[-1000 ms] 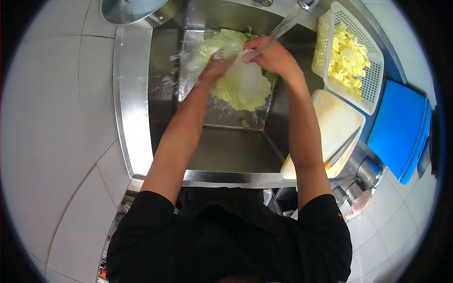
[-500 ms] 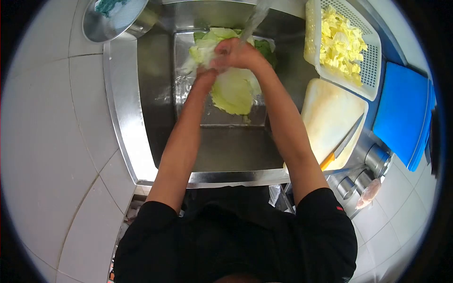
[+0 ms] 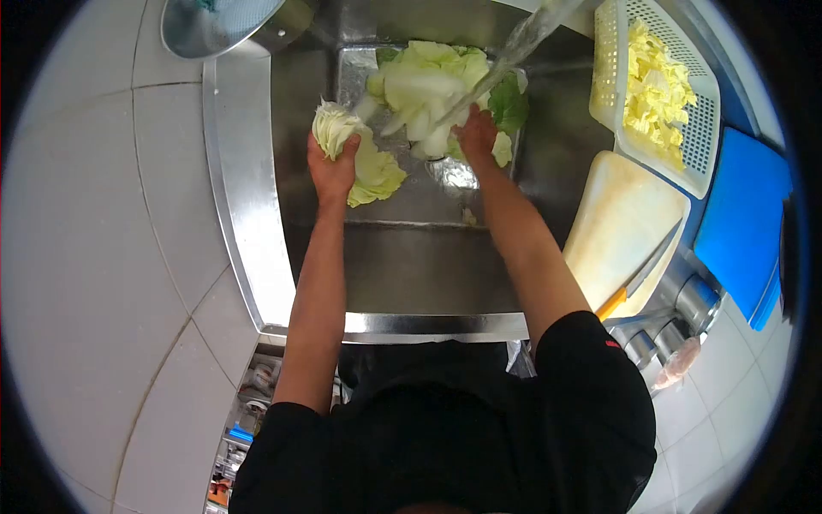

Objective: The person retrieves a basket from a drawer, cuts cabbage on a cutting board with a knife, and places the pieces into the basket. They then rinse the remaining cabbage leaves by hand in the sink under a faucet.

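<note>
My left hand (image 3: 332, 167) is closed around a stacked bunch of pale cabbage leaves (image 3: 377, 171), their white stem ends pointing up and their yellow-green ends hanging to the right. My right hand (image 3: 477, 135) is at the right side of a pile of loose cabbage leaves (image 3: 428, 81), its thumb and fingers curled at a leaf edge; the fingertips are partly lost among the leaves. A stream of water (image 3: 514, 51) falls slantwise onto the pile beside this hand. All this is inside a steel sink (image 3: 411, 270).
A white perforated basket (image 3: 610, 73) with cut yellow leaves (image 3: 658, 90) stands at the right. Below it lies a cutting board (image 3: 621, 223) carrying a knife (image 3: 646, 270) with a yellow handle. Farther right is a blue board (image 3: 743, 218). A metal strainer (image 3: 244, 26) sits at upper left.
My hands were together at the leaves under the water; now they are apart. The left has moved left with the bunch of leaves, the right to the pile's right side. The view shifted slightly.
</note>
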A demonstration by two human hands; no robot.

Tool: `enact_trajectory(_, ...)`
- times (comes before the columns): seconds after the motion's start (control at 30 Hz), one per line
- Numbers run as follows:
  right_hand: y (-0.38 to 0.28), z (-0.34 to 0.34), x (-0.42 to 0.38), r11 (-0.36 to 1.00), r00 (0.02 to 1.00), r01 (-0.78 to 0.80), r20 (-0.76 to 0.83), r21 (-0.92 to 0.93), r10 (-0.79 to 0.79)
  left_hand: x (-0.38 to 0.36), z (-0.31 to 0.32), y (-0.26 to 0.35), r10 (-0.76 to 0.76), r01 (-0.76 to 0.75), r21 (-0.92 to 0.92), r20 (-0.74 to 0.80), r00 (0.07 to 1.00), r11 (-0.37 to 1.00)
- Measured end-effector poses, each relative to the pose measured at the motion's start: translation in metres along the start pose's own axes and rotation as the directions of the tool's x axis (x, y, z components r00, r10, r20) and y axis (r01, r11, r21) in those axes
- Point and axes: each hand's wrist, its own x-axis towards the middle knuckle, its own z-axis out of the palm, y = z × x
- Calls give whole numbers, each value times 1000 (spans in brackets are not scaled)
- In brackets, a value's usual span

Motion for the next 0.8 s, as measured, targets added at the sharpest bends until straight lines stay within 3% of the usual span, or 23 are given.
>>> enact_trajectory(0.03,4,-11,17,994,958,-68,282,86,41,-3,-3,1,-5,5,-2,-5,1000,1000)
enact_trajectory(0.07,5,-20,32,977,842,-154,538,149,51,-4,-6,1,-59,59,7,-8,998,998)
enact_trajectory(0.1,8,-16,37,978,847,-144,530,148,45,-4,-9,0,-109,109,11,-10,994,994)
enact_trajectory(0.17,10,-12,45,900,861,-4,460,435,-218,6,-8,-14,-154,154,4,8,988,988)
enact_trajectory(0.23,-26,-85,60,882,803,-32,537,470,-257,20,-3,-19,-207,207,0,14,978,978)
enact_trajectory(0.27,-47,-123,62,862,734,-83,616,501,-287,25,6,-17,-278,285,-71,96,956,956)
enact_trajectory(0.3,-59,-145,61,861,730,-64,612,505,-304,31,13,-14,-336,362,-134,182,924,923)
enact_trajectory(0.37,-77,-170,61,715,755,-73,507,695,-416,43,29,-11,-308,331,-115,182,934,937)
enact_trajectory(0.4,-83,-166,60,715,753,-59,501,696,-426,47,37,-6,-286,307,-87,200,937,948)
enact_trajectory(0.47,-88,-155,53,543,861,-100,346,834,-373,51,55,8,-296,342,-141,271,916,929)
enact_trajectory(0.5,-89,-151,51,551,862,-95,345,829,-371,54,65,8,-304,382,-179,351,886,906)
enact_trajectory(0.53,-89,-146,49,544,862,-238,434,804,-264,55,73,6,-374,481,-237,382,845,844)
enact_trajectory(0.57,-91,-151,49,518,841,-379,519,767,-153,53,80,12,-372,483,-240,391,842,842)
enact_trajectory(0.6,-90,-157,48,522,843,-381,519,763,-143,51,87,18,-444,568,-283,400,802,773)
enact_trajectory(0.63,-88,-163,46,632,880,-347,473,693,-37,48,94,23,-512,646,-320,412,754,693)
enact_trajectory(0.67,-88,-171,46,729,909,-323,411,604,62,47,102,15,-514,651,-314,420,748,691)
enact_trajectory(0.73,-87,-174,45,697,918,-339,385,632,97,43,118,-10,-309,543,-435,500,809,718)
enact_trajectory(0.8,-78,-170,42,663,924,-352,360,660,132,34,121,14,-311,507,-375,472,825,776)
